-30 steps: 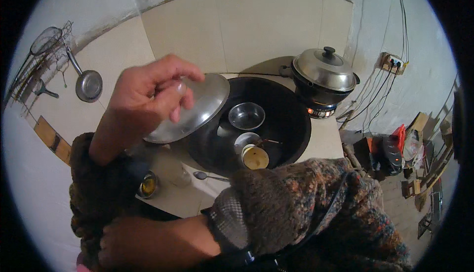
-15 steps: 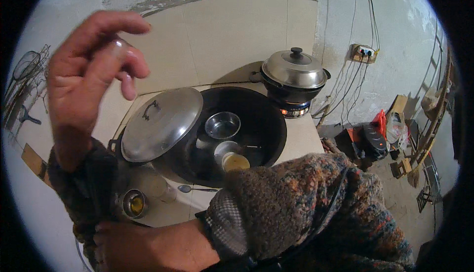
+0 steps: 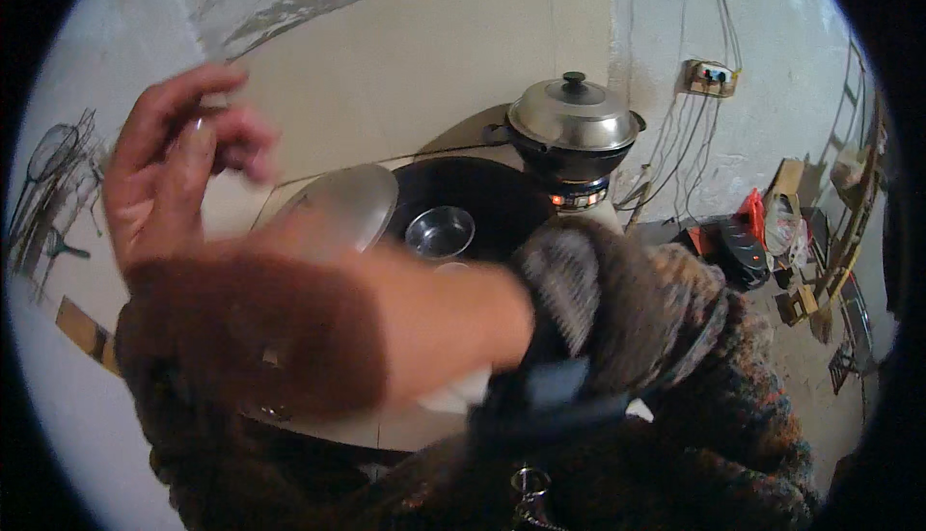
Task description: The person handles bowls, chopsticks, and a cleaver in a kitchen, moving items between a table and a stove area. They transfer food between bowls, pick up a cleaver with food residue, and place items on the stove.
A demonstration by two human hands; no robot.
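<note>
My left hand [image 3: 183,169] is raised at the upper left with its fingers loosely bent and apart, nothing in them. My right hand [image 3: 280,328] lies across my left forearm near the wrist, smeared by motion, so its fingers cannot be made out. A dark sleeve [image 3: 183,415] covers my left forearm below it. Past my right arm is a large black wok [image 3: 511,198], partly covered by a tilted metal lid [image 3: 357,193]. A shiny metal bowl [image 3: 441,232] sits inside the wok. My arms hide most of the near counter.
A smaller black pot with a domed steel lid [image 3: 574,111] stands on a lit electric cooker [image 3: 577,195] at the back right. Wire strainers [image 3: 53,155] hang on the left wall. A socket box [image 3: 711,78] with cords is on the wall. Bags and a dark appliance [image 3: 741,251] stand on the floor.
My right hand has moved up along my left forearm, from the sleeve to near the wrist. My left hand has dropped a little. The view has shifted slightly.
</note>
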